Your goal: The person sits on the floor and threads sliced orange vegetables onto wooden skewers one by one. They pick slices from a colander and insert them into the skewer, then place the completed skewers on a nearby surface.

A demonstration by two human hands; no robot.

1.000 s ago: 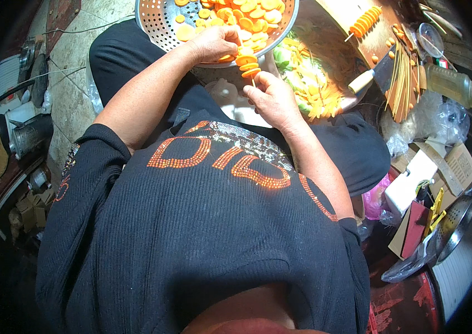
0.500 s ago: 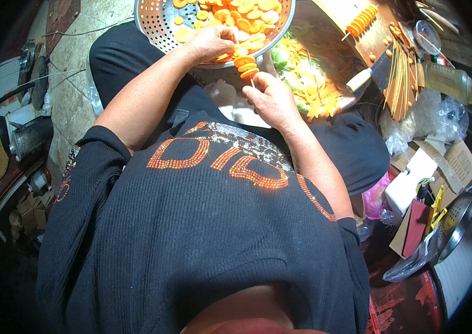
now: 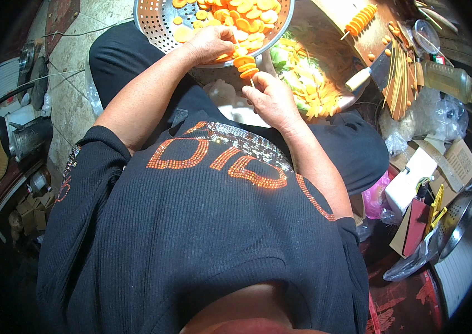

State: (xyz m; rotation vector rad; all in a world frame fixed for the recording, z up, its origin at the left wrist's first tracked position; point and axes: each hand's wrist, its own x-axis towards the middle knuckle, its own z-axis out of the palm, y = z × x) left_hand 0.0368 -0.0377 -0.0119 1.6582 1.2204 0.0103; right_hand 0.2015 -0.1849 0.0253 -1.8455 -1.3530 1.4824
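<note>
You hold one skewer (image 3: pixel 247 69) at twelve o'clock, at least three orange slices (image 3: pixel 245 61) on it, between your hands: right hand (image 3: pixel 273 98) pinching its five o'clock end, left hand (image 3: pixel 211 44) closed at its upper end. One colander (image 3: pixel 157 32) of uncountable loose slices (image 3: pixel 242 21) sits at twelve; one loaded skewer (image 3: pixel 360 20) lies on one board (image 3: pixel 382 34) at one, one knife (image 3: pixel 359 78) at two.

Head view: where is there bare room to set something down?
Bare patches: the board between the lying carrot skewer and knife; floor between the dark trouser leg and metal container, crossed by cords; the left wall of the colander. Crowded: its right, heaped with carrot slices, and around the sticks and jar.
</note>
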